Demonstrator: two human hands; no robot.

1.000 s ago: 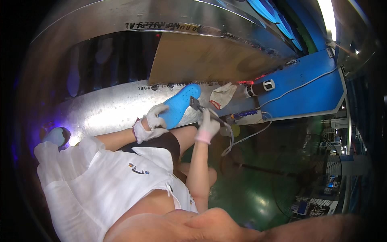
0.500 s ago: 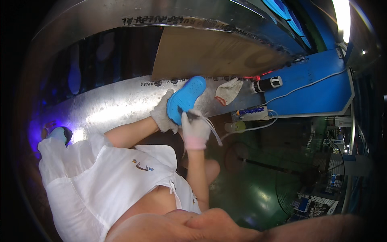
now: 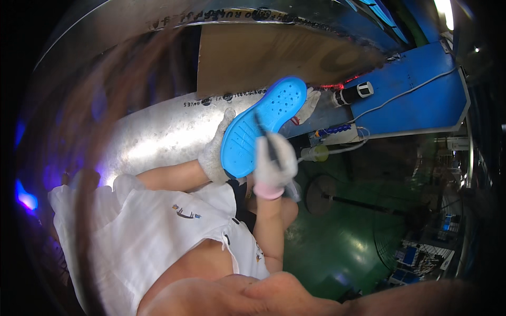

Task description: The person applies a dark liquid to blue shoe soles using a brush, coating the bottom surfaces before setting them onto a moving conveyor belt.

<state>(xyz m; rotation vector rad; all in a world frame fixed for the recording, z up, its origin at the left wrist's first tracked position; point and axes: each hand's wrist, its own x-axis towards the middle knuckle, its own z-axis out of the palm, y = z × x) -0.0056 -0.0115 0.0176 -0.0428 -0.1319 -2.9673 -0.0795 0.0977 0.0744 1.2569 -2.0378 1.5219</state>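
A bright blue shoe sole (image 3: 247, 134), with ridges across one end and small holes at the other, is held tilted above the metal bench. My left hand (image 3: 214, 152), in a greyish glove, is closed on its left edge, the fingers partly hidden behind it. In a white glove with a pink cuff, my right hand (image 3: 275, 164) grips a slim dark pen-like tool (image 3: 262, 125). The tool's tip lies over the middle of the sole; I cannot tell whether it touches. A pale strip or tube hangs by the right hand, blurred.
Beyond the shiny metal bench (image 3: 153, 131) stands a brown board (image 3: 253, 58). A loose white glove (image 3: 310, 105) lies partly behind the sole. To the right are a black-and-white cylinder (image 3: 354, 95), a blue panel (image 3: 406, 87) with a cable, and a fan (image 3: 369, 205). Blurred brownish strands cross the left.
The sole has moved up and right and turned its ridged, holed face into view. My right hand has shifted right, with the dark tool now showing clearly over the sole.
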